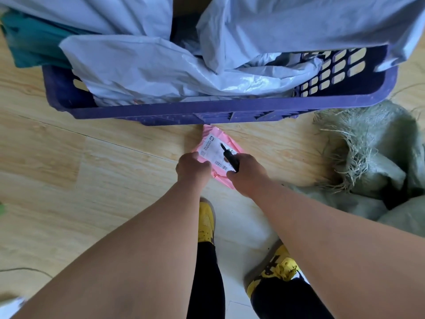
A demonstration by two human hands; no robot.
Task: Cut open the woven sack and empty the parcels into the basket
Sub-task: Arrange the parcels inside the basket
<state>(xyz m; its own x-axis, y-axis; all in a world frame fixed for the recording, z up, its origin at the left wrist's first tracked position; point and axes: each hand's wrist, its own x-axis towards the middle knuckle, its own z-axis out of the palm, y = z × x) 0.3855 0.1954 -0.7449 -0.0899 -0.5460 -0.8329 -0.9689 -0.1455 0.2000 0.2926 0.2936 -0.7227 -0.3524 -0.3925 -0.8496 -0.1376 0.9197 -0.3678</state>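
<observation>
Head view, as we find it:
- Pink parcel, white label up, on the wooden floor just before the purple basket, which holds grey mailer bags.
- Our left hand: fingers curled on the parcel's near edge.
- Our right hand: fingers grip a black cutter over the label.
- Green woven sack, frayed, at right.

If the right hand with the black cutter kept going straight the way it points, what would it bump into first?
Probably the purple basket. The right hand and its black cutter point up across the pink parcel toward the basket's near wall, though depth is hard to judge.
</observation>
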